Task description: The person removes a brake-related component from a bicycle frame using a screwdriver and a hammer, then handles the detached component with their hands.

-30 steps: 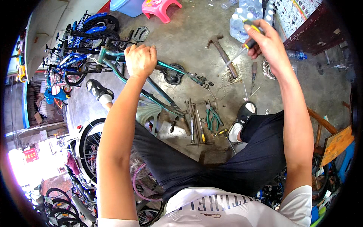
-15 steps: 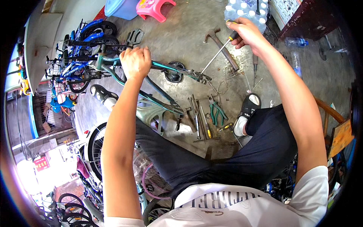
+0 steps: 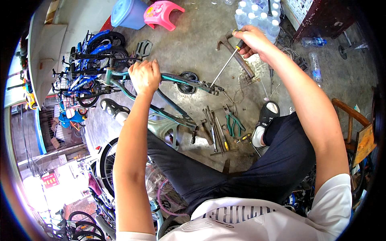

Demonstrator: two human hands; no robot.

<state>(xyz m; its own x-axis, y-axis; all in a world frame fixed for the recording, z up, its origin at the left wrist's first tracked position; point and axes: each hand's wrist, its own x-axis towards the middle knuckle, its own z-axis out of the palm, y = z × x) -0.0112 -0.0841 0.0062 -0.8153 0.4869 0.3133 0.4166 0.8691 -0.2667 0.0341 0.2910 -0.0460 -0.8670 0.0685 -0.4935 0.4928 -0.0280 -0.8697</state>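
The concrete floor (image 3: 205, 46) carries everything here, and above it the teal bicycle frame (image 3: 177, 78) slants from upper left toward the middle, its narrow end pointing right. The left hand (image 3: 144, 76) has its fingers curled snugly over the tubes; their undersides are hidden. The right hand (image 3: 254, 42) reaches across from the other side, fingers closed around the handle of a screwdriver (image 3: 225, 66). The hammer (image 3: 243, 64) lies just beyond that shaft, the green-handled pliers (image 3: 234, 123) nearer the knees. The screwdriver's tip seems to meet the frame's end, though contact is too small to confirm. Good work here probably wants the frame braced firmly, the tip seated squarely, and steady, gentle pressure, lest it slip.
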